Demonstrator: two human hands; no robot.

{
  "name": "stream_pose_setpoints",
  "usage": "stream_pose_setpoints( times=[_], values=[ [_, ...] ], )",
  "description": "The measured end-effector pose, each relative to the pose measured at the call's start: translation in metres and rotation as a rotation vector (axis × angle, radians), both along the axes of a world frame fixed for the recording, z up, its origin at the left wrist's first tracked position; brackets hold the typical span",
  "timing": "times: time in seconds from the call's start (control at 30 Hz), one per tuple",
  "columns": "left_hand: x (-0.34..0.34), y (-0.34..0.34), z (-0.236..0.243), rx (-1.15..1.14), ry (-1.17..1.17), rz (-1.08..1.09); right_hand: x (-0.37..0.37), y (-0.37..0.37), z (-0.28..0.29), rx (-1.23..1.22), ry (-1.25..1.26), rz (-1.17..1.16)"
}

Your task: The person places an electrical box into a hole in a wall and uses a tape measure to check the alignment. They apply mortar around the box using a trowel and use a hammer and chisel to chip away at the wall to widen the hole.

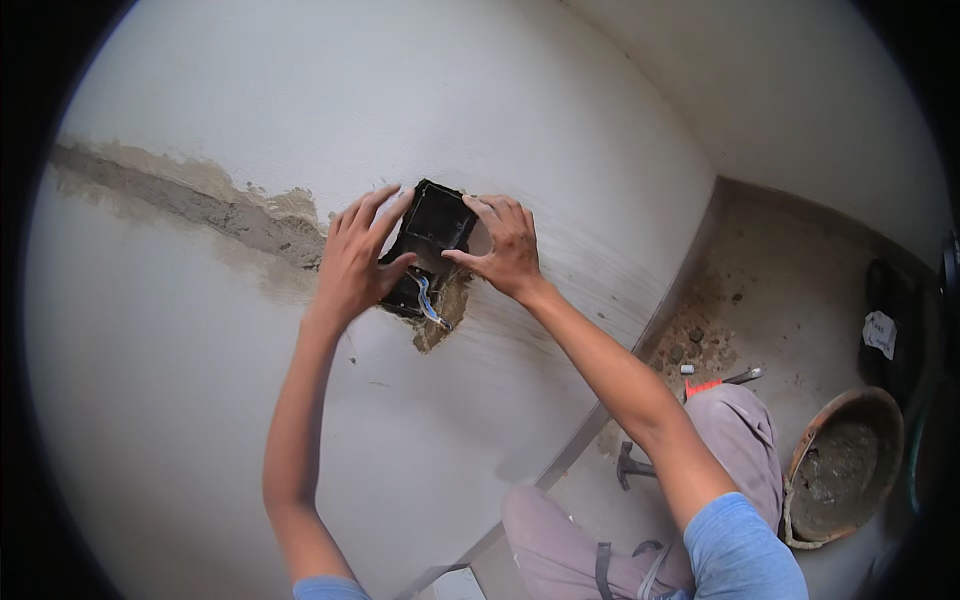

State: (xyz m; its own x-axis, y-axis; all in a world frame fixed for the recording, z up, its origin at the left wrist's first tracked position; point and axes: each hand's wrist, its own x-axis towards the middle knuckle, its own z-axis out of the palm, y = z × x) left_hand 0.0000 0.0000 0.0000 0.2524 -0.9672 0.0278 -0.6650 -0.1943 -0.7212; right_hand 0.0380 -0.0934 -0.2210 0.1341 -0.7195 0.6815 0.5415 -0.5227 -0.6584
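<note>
A black square electrical box (440, 214) is at an opening in the white wall, its hollow side facing me. My left hand (357, 258) grips its left edge, fingers spread along the side and thumb below. On the right edge, the fingertips and thumb of my right hand (508, 243) press against the box. Just below it, another black box-like part (404, 296) sits in the cutout, partly hidden by my left hand. Blue and white wires (430, 302) stick out there, beside rough broken plaster (446, 318).
A grey mortar-filled groove (215, 213) runs left from the opening. On the floor at right are a basin of mortar (850, 465), a hammer (632, 466), a red-orange tool (703, 386), a small white cylinder (687, 369) and rubble (690, 345). My knees are close to the wall.
</note>
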Motion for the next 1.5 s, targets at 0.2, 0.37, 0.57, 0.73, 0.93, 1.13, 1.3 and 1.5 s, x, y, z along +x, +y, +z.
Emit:
stream_pose_setpoints(
  times=[0.2, 0.37, 0.57, 0.73, 0.93, 1.13, 1.3, 1.5],
  values=[
    [0.021, -0.035, 0.001, 0.166, -0.017, 0.085, -0.001, 0.003, -0.006, 0.000, -0.028, 0.034],
    [0.029, -0.035, 0.001, 0.158, -0.049, 0.050, -0.001, -0.001, -0.004, -0.034, -0.045, 0.027],
    [0.033, -0.034, 0.005, 0.144, 0.002, 0.028, -0.002, -0.009, 0.001, -0.074, -0.042, 0.001],
    [0.038, -0.021, 0.003, 0.178, -0.007, 0.026, 0.002, -0.012, -0.009, -0.094, -0.106, -0.018],
    [0.040, -0.012, -0.008, 0.153, -0.043, -0.062, 0.010, -0.008, -0.016, -0.073, -0.125, -0.042],
    [0.043, -0.014, -0.008, 0.131, -0.065, -0.047, 0.011, -0.001, -0.012, -0.037, -0.128, -0.010],
    [0.044, -0.016, -0.008, 0.101, -0.019, -0.011, 0.007, -0.005, -0.008, -0.064, -0.087, -0.002],
    [0.037, -0.015, -0.007, 0.049, 0.037, -0.038, 0.005, -0.022, -0.009, -0.110, -0.156, 0.026]
  ],
)
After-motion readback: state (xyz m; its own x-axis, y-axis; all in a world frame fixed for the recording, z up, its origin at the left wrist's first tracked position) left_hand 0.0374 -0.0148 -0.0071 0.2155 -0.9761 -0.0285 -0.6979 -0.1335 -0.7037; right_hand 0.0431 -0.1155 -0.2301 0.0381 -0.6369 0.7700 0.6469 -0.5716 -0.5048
